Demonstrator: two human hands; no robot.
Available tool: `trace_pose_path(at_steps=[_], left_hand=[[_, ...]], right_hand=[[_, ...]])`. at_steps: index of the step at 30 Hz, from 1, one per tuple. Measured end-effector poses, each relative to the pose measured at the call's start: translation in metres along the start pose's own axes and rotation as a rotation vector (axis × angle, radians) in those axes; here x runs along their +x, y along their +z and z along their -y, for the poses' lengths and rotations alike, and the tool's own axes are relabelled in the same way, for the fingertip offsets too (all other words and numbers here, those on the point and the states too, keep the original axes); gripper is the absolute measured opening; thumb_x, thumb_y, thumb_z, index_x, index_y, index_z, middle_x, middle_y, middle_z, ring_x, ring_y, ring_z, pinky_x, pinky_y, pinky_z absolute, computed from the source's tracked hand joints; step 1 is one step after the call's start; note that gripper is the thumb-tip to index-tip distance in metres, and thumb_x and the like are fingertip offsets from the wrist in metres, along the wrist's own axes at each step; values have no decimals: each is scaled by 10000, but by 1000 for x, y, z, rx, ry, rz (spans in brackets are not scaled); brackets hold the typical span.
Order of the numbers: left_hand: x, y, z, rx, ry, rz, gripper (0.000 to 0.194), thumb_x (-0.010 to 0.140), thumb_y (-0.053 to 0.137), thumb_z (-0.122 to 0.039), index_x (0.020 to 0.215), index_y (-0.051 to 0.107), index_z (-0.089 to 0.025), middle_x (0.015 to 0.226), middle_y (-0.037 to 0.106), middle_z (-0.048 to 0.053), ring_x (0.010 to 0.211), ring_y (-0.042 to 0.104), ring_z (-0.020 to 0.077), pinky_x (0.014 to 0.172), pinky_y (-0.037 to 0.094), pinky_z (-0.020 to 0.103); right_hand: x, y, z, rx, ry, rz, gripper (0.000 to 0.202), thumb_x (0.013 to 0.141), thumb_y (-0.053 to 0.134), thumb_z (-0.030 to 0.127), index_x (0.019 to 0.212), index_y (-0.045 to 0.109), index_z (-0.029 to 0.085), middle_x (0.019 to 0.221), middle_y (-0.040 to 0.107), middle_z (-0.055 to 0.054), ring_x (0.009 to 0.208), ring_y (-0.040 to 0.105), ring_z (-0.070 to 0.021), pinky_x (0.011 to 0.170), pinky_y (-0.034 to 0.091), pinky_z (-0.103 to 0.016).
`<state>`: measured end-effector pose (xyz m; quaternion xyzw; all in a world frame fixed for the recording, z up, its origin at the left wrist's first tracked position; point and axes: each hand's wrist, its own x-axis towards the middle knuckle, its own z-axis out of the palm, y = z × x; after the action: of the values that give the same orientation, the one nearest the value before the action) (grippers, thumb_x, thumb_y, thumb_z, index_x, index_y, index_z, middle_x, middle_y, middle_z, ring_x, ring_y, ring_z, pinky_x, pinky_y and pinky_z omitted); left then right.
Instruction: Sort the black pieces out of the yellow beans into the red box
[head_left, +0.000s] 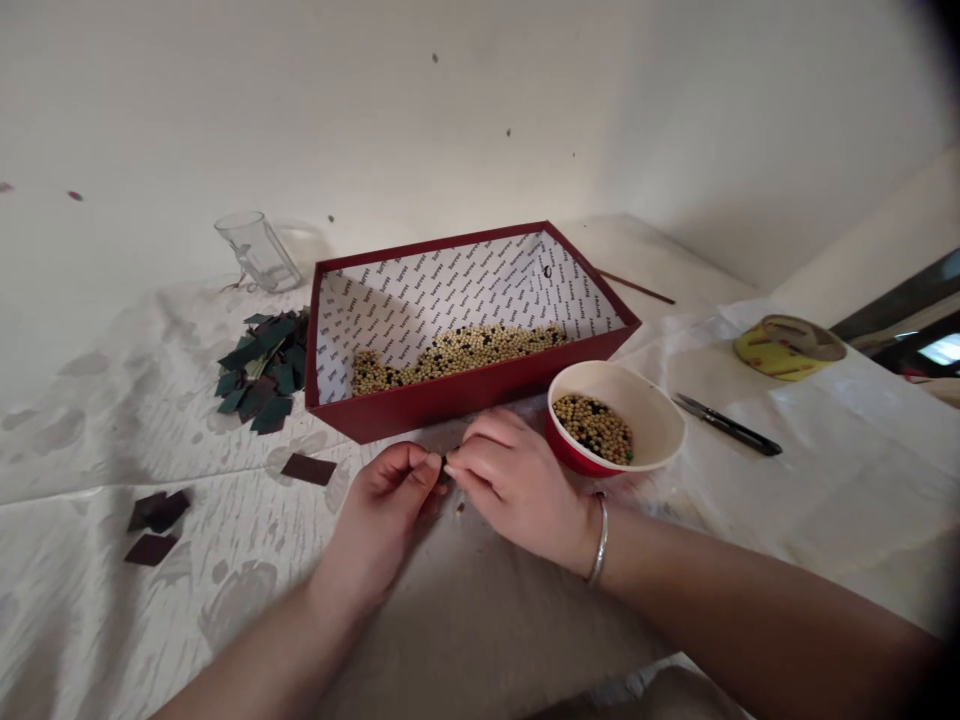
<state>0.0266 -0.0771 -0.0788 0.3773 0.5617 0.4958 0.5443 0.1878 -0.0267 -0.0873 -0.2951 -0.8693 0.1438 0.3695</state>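
Note:
My left hand [386,510] and my right hand [517,485] meet at the fingertips in front of a red box [450,395]. Both hands are pinched around something small and dark between them, too small to name. Many small yellowish and dark beads [480,350] lie along the near side inside the box. Just right of my right hand stands a red bowl with a white inside [656,425], with similar beads [592,425] in it. A silver bangle [601,540] circles my right wrist.
Dark green pieces [262,370] are heaped left of the box, near a clear glass [262,255]. Dark brown pieces [308,469] lie on the cloth [67,440]. To the right are black-handled scissors or tweezers [731,425], a yellow roll [787,348] and a thin stick [637,287].

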Motion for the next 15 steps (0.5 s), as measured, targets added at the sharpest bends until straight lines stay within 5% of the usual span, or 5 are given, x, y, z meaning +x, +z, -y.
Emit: trace_pose_path(at_steps=[15], left_hand=[[4, -4, 6, 22, -10, -14, 308, 770, 713, -427, 673, 584, -165, 584, 520, -26, 563, 391, 96, 536, 312, 210]], right_hand=[[2, 1, 9, -104, 21, 73, 177, 941, 532, 205, 824, 657, 159, 837, 603, -49, 855, 527, -196, 785, 430, -329]])
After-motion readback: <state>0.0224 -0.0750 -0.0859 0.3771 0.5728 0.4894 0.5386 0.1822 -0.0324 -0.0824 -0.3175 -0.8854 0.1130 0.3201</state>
